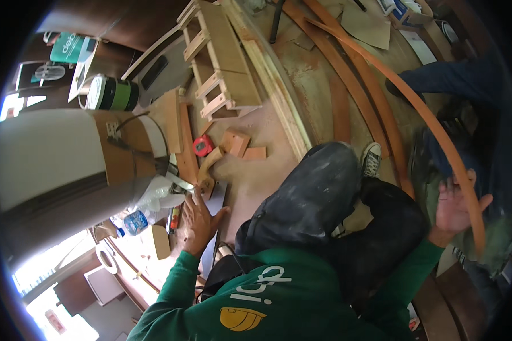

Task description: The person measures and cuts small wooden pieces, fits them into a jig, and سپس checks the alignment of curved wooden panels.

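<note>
Head view shows a long curved wooden strip (423,107) crossing in front of the right hand (450,209), whose fingers are loosely spread; whether it grips, I cannot tell. The left hand (198,224) is open, fingertips close to a metal blade (180,182). Beyond that lies a red tape measure (202,145).

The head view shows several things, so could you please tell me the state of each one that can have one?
Left hand, open, fingers extended
Right hand, open, behind the curved wooden strip, contact unclear
Curved wooden strip, bent in a long arc
Slatted wooden frame, pieces joined together
Red tape measure, no tape visibly drawn out
Bottle, blue cap on
Dark trousers, smudged pale
Sneaker, laced
</note>
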A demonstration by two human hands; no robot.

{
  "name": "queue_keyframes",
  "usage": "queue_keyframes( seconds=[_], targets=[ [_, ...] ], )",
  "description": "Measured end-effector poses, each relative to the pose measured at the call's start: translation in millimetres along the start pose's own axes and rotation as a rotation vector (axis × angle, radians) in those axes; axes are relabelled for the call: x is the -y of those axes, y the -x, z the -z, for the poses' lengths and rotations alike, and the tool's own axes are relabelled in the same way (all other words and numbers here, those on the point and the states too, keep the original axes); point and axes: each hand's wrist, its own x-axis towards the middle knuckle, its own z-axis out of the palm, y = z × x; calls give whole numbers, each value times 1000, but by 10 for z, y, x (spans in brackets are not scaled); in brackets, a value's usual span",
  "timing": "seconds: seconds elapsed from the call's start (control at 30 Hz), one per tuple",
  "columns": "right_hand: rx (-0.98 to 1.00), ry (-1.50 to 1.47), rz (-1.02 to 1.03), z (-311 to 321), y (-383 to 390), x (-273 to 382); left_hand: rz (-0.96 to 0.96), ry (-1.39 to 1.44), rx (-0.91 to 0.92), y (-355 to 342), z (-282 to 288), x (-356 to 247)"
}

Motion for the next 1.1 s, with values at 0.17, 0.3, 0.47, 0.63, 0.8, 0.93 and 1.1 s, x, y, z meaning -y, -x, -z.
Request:
queue_keyframes(
  seconds=[0.17, 0.3, 0.47, 0.63, 0.8, 0.93, 1.1],
  targets=[
    [107, -57, 95, 228, -162, -20, -216, 318, 34, -466, 654, -771],
    [114, -101, 144, 361, -157, -88, -409, 193, -29, -804, 591, -1391],
    [134, -144, 115, 461, -173, -135, -412, 485, 169, -831, 166, -1685],
    [-27, -140, 151, 415, -133, -158, -552, 383, 35, -858, 11, -1454],
    [80, -145, 62, 338, -156, -74, -484, 419, 61, -854, 72, -1371],
    [59, -191, 75, 248, -231, -66, -567, 321, 39, -821, -203, -1154],
    [45, -208, 91, 179, -303, -133, -599, 385, 59, -724, -213, -1103]
  ],
)
